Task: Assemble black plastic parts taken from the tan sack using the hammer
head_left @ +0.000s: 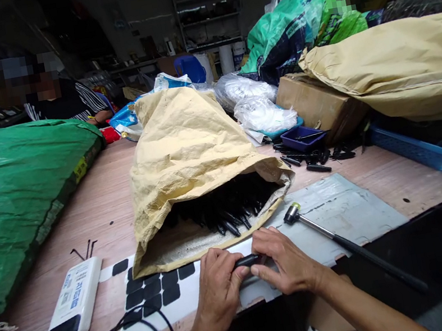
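Observation:
Between my two hands, just over the table's front edge, is a short black cylindrical piece (pixel 246 261) that looks like a tool handle. The fingers of my left hand (pixel 218 280) close round its left end. My right hand (pixel 283 260) pinches its other end, and what lies under those fingertips is hidden. Right behind them gapes a tan woven sack (pixel 188 148), lying on its side with many similar black pieces (pixel 230 218) in its mouth. A small hammer (pixel 322 233) with a yellow-tipped head and black grip rests to the right of my right hand, its handle overhanging the edge.
A white power bank (pixel 74 305) with black cables stands left, near a sheet of black square pads (pixel 151 289). A green sack (pixel 18 207) fills the far left. Loose black pieces (pixel 318 158), a purple tray (pixel 304 138) and a blue basket (pixel 428 152) lie right. Two people sit beyond.

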Motion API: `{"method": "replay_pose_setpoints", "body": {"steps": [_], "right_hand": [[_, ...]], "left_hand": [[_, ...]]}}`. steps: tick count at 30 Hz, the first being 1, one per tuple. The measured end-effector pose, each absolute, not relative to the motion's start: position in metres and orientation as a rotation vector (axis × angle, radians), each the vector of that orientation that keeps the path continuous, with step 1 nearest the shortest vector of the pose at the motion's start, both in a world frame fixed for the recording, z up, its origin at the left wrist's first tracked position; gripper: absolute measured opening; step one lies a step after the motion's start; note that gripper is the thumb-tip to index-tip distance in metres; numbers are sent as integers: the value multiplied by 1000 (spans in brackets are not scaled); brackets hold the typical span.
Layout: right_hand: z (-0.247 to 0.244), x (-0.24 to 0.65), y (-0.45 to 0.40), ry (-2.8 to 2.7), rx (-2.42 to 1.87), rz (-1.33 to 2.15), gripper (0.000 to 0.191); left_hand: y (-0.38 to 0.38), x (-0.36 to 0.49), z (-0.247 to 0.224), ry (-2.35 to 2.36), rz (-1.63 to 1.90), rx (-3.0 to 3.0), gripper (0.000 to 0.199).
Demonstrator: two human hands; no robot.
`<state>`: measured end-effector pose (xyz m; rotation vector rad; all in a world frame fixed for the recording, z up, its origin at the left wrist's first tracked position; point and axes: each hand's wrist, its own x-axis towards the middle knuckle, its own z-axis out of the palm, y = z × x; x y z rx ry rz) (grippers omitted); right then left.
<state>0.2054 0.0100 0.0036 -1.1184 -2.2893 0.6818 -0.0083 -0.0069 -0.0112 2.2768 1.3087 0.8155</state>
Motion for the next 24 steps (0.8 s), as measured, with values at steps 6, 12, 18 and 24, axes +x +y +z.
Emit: {"method": "replay_pose_setpoints", "body": {"steps": [6,12,18,24], "right_hand": [[4,208,10,-2281,-1067,707,22],[3,209,9,-2312,-1030,712,24],[2,210,9,-2339,-1023,713,19],[0,212,11,-2357,-916,762,16]], "left_hand": [[-8,-10,-8,1275,762,2231,29],[-8,-9,-7,1276,738,2248,32],[-9,-8,-8,1260,735,2270,33],[-10,-8,-9,1224,692,2278,35]]}}
